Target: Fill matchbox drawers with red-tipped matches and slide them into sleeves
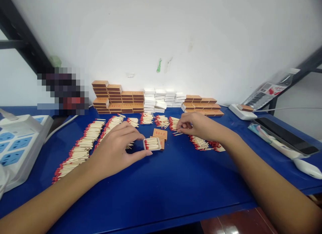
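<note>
A blue table (161, 190) stands against a pale wall (213, 36), its near part bare. Nearest on it, the left hand (118, 150) curls about the left end of a small white tray (153, 147) of red-tipped matches, which sits mid-table; its thumb and index finger are apart at the tray's edges, and I cannot tell whether they press on it. Two brown matchboxes (160, 134) lie just behind and right of the tray. To the right, the right hand (186, 125) reaches to a loose match pile (173, 121), fingertips drawn together; whether a match is between them cannot be told. The step in hand looks like picking matches from that pile beside the well-filled tray; the next move seems to call for a light pinch and a steady tray. Long match rows (79, 153) stretch along the left. Farther off, along the wall, stand brown box stacks (127, 99) at left, white box stacks (149, 101) in the middle, and lower brown stacks (203, 109) at right.
</note>
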`<state>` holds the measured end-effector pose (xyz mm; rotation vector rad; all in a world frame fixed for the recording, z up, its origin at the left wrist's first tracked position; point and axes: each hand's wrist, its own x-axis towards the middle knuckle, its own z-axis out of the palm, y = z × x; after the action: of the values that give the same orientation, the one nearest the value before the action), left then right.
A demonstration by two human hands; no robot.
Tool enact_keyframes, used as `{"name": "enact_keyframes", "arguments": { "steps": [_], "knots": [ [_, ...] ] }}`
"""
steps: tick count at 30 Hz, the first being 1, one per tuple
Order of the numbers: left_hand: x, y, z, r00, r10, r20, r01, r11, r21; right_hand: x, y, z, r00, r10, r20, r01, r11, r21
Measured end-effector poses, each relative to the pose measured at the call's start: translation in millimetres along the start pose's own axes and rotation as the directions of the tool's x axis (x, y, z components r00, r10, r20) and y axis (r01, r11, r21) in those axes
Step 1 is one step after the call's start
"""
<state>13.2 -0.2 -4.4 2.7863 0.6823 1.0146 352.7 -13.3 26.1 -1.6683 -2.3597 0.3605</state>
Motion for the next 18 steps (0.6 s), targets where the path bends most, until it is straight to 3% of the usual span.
{"name": "enact_keyframes", "arguments": {
  "steps": [10, 18],
  "knots": [
    [0, 1, -0.4, 1.000, 0.003, -0.011, -0.003, 1.000, -0.005, -5, 4, -6, 0.998, 0.005, 0.067, -0.009, 0.998, 0.065],
    [0, 0, 0.0, 1.000, -0.006, 0.003, 0.006, 1.000, -0.005, -20, 0, -26, 0.948, 0.043, 0.315, -0.096, 0.983, 0.153]
  ]
}}
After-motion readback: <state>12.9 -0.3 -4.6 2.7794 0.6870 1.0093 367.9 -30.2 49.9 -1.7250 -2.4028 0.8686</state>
